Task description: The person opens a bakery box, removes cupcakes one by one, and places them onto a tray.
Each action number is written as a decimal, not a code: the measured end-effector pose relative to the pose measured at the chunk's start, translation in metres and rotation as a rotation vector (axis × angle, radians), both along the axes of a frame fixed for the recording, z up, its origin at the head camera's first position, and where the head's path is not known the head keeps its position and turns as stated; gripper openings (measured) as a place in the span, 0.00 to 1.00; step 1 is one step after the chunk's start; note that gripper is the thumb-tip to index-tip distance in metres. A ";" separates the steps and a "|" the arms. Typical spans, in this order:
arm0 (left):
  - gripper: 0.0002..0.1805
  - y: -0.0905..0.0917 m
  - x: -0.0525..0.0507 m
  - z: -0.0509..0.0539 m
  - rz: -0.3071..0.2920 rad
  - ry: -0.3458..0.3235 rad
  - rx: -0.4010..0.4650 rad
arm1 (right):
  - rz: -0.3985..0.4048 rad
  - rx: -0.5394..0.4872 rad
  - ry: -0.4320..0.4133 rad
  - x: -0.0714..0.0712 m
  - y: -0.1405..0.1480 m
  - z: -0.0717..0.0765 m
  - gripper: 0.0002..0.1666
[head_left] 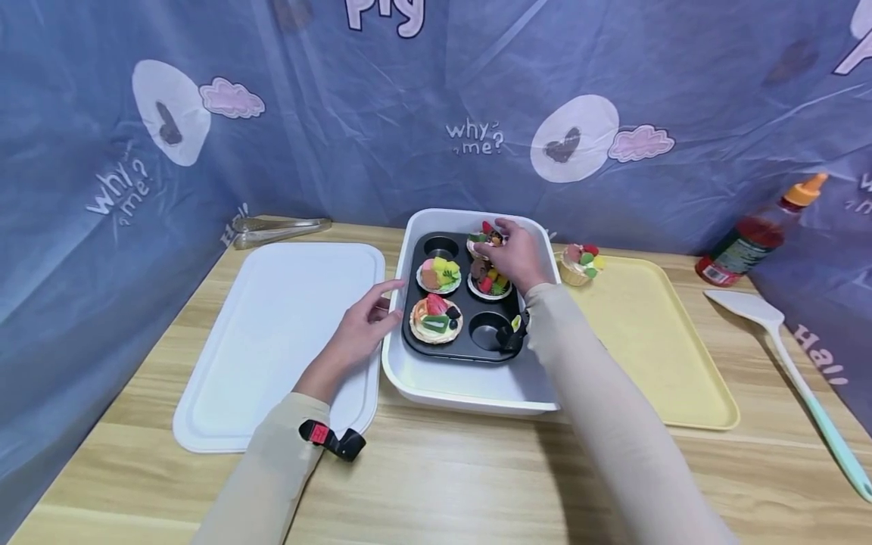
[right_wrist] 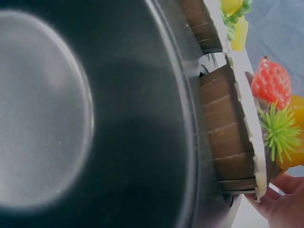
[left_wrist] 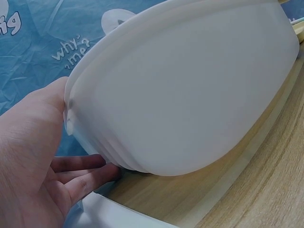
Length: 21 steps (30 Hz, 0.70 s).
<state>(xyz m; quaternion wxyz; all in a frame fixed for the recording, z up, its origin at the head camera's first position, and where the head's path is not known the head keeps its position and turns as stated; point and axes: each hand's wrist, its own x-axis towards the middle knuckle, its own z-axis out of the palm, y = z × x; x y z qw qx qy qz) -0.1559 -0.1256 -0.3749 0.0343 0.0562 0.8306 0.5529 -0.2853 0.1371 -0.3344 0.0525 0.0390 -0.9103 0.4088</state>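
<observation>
My right hand (head_left: 521,257) pinched the tart (head_left: 482,236) at the pan's (head_left: 458,350) far right; my left hand (head_left: 357,327), fingers bent, held the tub (head_left: 463,381) at its left side.

On the blue cloth (head_left: 409,91), beyond your right hand (head_left: 515,253) and slightly to its left, you can read "why me?" (head_left: 474,138); farther above that hand stands "pig", clipped at the top. Well left of your left hand (head_left: 364,322) is another "why me?". Far right of your right hand, the cloth shows "Ha" followed by upright strokes; the bottle (head_left: 749,238) there carries a label too small to read.
</observation>
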 end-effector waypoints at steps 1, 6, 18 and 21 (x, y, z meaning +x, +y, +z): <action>0.28 0.000 0.000 0.000 0.000 -0.001 0.002 | 0.002 0.001 0.000 0.000 0.000 0.000 0.39; 0.28 0.001 0.000 0.000 0.006 -0.011 0.004 | 0.020 0.002 -0.006 0.000 0.001 -0.001 0.36; 0.28 0.001 0.000 -0.001 -0.009 0.015 0.011 | 0.034 0.026 0.002 -0.001 0.004 -0.002 0.34; 0.28 0.000 0.000 -0.001 -0.008 0.014 0.009 | 0.035 0.028 -0.003 -0.001 0.004 -0.001 0.34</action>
